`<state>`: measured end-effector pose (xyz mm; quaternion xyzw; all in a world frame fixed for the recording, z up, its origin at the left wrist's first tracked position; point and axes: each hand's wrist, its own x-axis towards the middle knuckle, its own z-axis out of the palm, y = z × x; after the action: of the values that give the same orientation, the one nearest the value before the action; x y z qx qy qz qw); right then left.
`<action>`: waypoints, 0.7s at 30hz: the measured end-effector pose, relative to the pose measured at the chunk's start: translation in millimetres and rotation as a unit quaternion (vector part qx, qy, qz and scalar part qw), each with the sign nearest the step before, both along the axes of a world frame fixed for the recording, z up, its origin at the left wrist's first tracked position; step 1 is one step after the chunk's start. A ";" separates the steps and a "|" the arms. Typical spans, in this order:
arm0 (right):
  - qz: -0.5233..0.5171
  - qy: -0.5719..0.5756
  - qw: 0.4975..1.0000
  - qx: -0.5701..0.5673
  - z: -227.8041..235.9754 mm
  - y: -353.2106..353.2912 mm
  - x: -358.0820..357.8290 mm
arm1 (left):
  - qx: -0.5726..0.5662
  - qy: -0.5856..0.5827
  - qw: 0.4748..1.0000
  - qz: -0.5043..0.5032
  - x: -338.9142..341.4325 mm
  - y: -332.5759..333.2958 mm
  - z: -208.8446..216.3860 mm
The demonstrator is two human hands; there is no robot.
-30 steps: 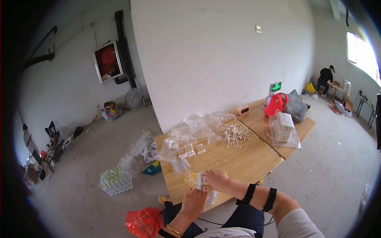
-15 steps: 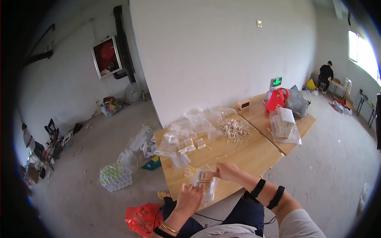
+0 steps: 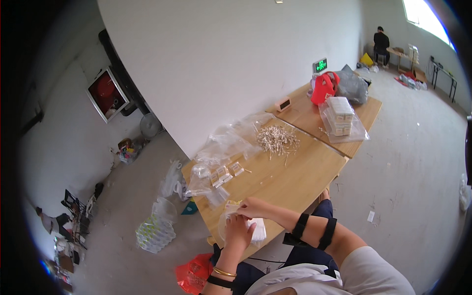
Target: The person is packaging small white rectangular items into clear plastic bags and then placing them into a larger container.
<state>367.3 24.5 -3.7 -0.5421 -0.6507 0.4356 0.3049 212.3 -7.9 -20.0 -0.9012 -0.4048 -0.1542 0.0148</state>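
At the table's near edge my two hands meet over a clear plastic bag (image 3: 222, 222). My right hand (image 3: 253, 207) is pinched closed at the bag, its fingertips beside those of my left hand. My left hand (image 3: 237, 232) has curled fingers on the bag's edge, with the thumb off to the right side. A white pack (image 3: 258, 231) lies just right of my left hand, partly covered by it. Something yellow (image 3: 233, 202) peeks out behind my right fingers. My hands hide exactly where the fingers grip.
Small packs (image 3: 221, 175) and crumpled clear bags (image 3: 216, 147) lie farther back, near a heap of cotton swabs (image 3: 278, 140). Stacked white packs (image 3: 340, 115), a red bag (image 3: 324, 88) and a small clock (image 3: 283, 104) stand at the far right. A person (image 3: 381, 46) sits beyond.
The view has turned and tilted. My hands have come together over the bag; the labelled packs between them are no longer visible, and a white pack shows beside my left hand.
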 end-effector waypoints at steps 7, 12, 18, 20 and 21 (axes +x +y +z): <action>0.005 0.126 0.992 -0.015 0.6 7.6 2.2 | -0.135 -0.120 0.979 0.094 -51.6 38.3 -23.9; -0.097 0.129 0.987 -0.004 -74.1 5.7 51.8 | -0.394 -0.474 0.769 0.167 -105.5 35.5 -46.8; -0.072 0.001 0.996 0.045 -116.7 -35.2 66.4 | -0.473 -0.658 0.548 0.205 -130.3 5.2 -91.3; -0.049 0.010 0.999 0.015 -123.7 -42.2 58.8 | -0.465 -0.700 0.502 0.203 -134.9 -2.8 -112.7; -0.032 0.025 0.999 -0.011 -125.4 -45.0 54.8 | -0.463 -0.708 0.495 0.197 -135.6 -6.0 -121.4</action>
<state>422.1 -20.5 -129.2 -0.5549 -0.6206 0.4459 0.3287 76.7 -13.9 -141.4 -0.2635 -0.4599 -0.5242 -0.6665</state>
